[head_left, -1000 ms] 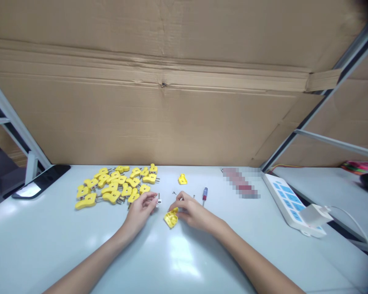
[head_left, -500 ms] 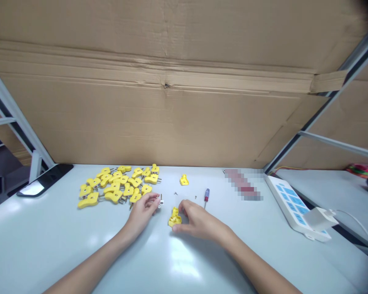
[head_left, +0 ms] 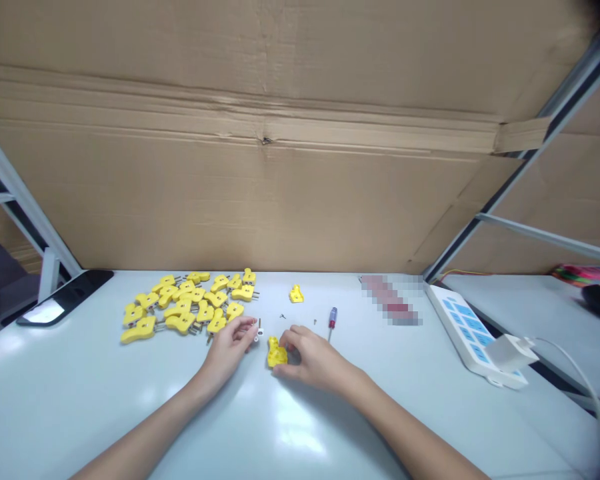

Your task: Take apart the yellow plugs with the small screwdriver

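Note:
In my left hand (head_left: pixel 233 342), finger and thumb pinch a small white plug insert (head_left: pixel 259 332) with metal pins; the fingers hide part of it. Just to its right, my right hand (head_left: pixel 307 353) has its thumb and fingertips closed around a yellow plug shell half (head_left: pixel 276 352), hollow side up, low over or on the table. A second yellow shell half (head_left: pixel 296 294) lies farther back. Between it and my hands are small dark screws (head_left: pixel 283 317) and a tiny metal part (head_left: pixel 315 322). A screwdriver (head_left: pixel 333 317) with a clear purple-and-red handle lies beyond my right hand.
Several yellow plugs (head_left: pixel 180 308) with pins are heaped at the left. A white power strip (head_left: pixel 473 337) with a charger (head_left: pixel 509 352) and cable stands at the right. A black glossy device (head_left: pixel 66 298) sits at the left edge. Cardboard (head_left: pixel 265 207) walls the back.
The yellow shell half has turned slightly, and my right thumb and fingers have come closer around it. My left hand keeps its pinch. The whole view has shifted a little.

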Demonstrator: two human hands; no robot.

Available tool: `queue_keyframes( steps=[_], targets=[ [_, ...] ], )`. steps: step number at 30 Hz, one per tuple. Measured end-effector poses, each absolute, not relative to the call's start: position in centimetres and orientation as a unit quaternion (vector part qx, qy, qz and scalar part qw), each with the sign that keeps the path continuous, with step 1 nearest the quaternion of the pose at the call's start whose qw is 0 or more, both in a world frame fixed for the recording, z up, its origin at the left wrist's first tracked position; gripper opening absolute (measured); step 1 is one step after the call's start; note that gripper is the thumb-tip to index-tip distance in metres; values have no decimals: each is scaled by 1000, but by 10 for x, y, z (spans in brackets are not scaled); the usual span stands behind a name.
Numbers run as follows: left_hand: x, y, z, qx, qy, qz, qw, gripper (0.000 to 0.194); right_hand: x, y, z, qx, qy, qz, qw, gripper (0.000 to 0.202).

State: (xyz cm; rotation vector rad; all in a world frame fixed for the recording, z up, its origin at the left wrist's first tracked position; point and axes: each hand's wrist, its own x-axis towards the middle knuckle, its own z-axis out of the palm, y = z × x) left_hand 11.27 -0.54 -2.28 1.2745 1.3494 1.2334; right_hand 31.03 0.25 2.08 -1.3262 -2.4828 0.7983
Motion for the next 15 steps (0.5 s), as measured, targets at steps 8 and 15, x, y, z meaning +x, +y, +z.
queue_keyframes(
  steps=[8,15],
  targets=[
    [107,4,-33,533,542,489,428,41,312,19,6,-430,-846,237,209,18],
    [107,3,-29,532,533,493,436,38,318,28,-1,-429,-836,248,234,19]
  ],
)
